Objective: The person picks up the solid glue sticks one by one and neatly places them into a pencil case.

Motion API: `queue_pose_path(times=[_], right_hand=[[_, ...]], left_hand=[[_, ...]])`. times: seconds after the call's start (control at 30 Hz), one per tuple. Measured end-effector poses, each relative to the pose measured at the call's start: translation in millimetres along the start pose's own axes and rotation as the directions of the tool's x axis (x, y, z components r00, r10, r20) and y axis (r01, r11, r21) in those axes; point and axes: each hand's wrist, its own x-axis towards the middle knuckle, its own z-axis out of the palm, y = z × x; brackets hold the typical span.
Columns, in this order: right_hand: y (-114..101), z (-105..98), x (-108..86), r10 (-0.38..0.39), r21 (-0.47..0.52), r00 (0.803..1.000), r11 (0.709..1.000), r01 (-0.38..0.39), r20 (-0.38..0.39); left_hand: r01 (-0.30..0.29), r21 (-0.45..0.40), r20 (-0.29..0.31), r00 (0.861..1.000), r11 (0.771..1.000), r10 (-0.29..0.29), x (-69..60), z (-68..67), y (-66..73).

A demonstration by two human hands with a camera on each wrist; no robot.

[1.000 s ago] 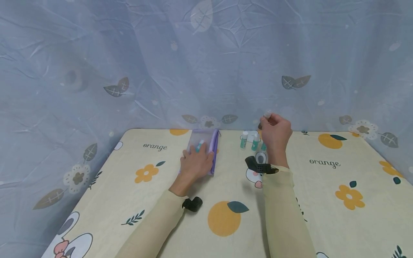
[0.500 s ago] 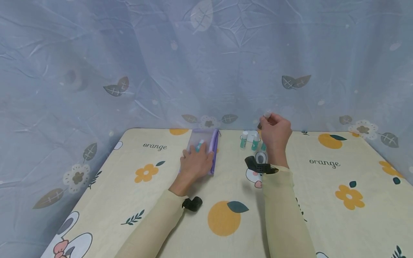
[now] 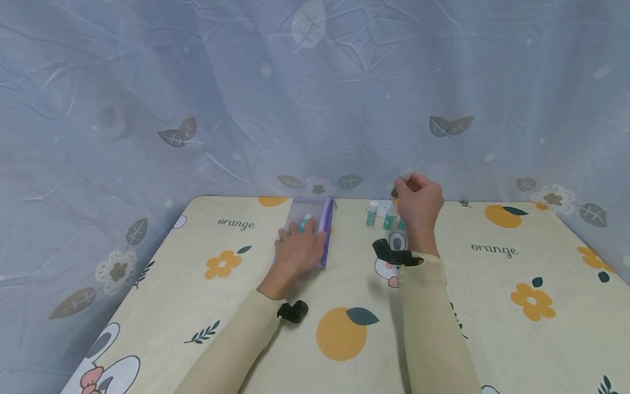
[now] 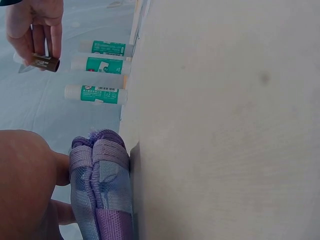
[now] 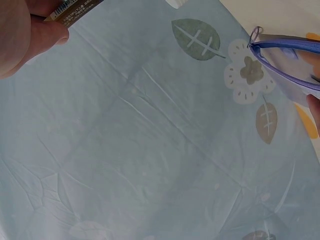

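Note:
My left hand (image 3: 299,247) rests with spread fingers on a purple mesh zip pouch (image 3: 310,206) lying at the far side of the table. Through the mesh shows a glue stick (image 3: 304,221) with a green label. My right hand (image 3: 420,201) is raised near the far edge and pinches a small brown-labelled tube (image 4: 45,62) with a pale end. In the right wrist view the tube (image 5: 75,11) shows a barcode. Below and left of the right hand stand green-labelled glue sticks (image 3: 371,214) in a row, the rightmost partly hidden by the wrist.
The table wears a cream cloth (image 3: 256,339) printed with oranges, flowers and rabbits. A grey-blue patterned curtain (image 3: 315,109) hangs right behind its far edge and along the sides. The pouch's zip edge (image 5: 280,44) faces the glue sticks.
My right hand has shifted very slightly left with the tube still pinched. The left hand stays in place on the pouch.

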Motion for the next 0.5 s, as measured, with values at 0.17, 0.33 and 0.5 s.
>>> queue_pose_path(times=[0.17,0.33,0.5], right_hand=[[-0.3,0.1,-0.7,-0.005,-0.003,1.0,1.0,0.005,-0.004],[0.1,0.3,-1.3,-0.017,0.0,1.0,1.0,0.017,-0.006],[0.8,1.1,-1.2,-0.04,0.001,0.999,0.999,0.04,-0.013]], left_hand=[[0.0,0.002,0.003,1.0,1.0,0.0,-0.1,0.3,0.0],[0.0,0.001,0.005,1.0,1.0,0.0,-0.5,0.4,-0.6],[-0.005,0.01,0.001,1.0,1.0,0.005,-0.7,0.7,-1.5]])
